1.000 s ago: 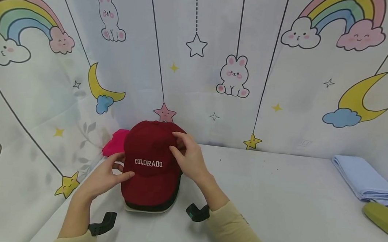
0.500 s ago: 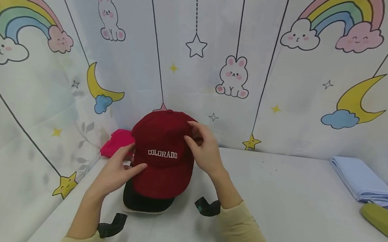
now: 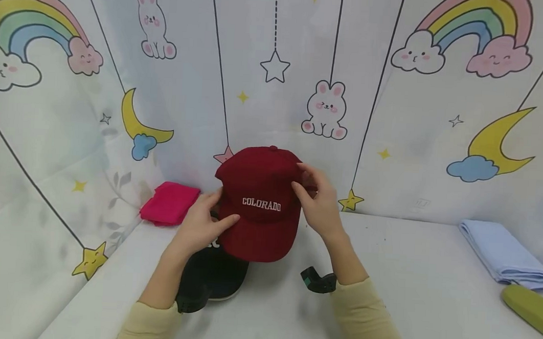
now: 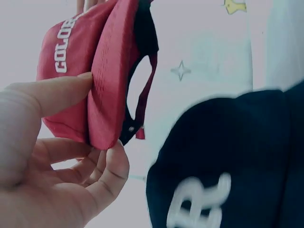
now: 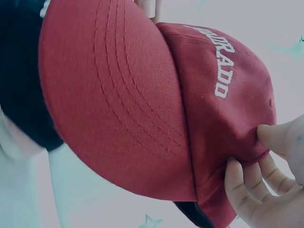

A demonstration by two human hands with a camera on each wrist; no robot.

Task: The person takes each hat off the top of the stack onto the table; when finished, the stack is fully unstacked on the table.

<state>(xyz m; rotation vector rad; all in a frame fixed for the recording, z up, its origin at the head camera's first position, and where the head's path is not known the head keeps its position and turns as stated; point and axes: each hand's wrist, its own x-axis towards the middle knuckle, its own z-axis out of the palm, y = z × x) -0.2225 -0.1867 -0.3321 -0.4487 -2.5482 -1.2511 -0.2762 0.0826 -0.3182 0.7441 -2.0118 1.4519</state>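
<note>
A dark red baseball cap (image 3: 259, 230) with white COLORADO lettering is held up between both hands, its brim toward me. My left hand (image 3: 202, 226) pinches its left side near the brim; in the left wrist view the thumb (image 4: 66, 92) lies on the front and the fingers go behind. At the crown's right side my right hand (image 3: 320, 205) pinches the fabric, thumb in front and fingers at the edge, as the right wrist view shows. Below and behind the red cap rests a black cap (image 3: 217, 274) with white lettering, partly covered by the left hand and forearm.
A bright pink folded cloth (image 3: 168, 203) lies at the back left, by the printed curtain (image 3: 394, 114). On the right of the white table (image 3: 408, 289) are a folded light blue cloth (image 3: 507, 252) and a green elongated object (image 3: 531, 308).
Both hands have lifted the red cap up and to the right, off the black cap. The black cap, hidden except at its brim's edge before, now shows its brim and part of its lettering.
</note>
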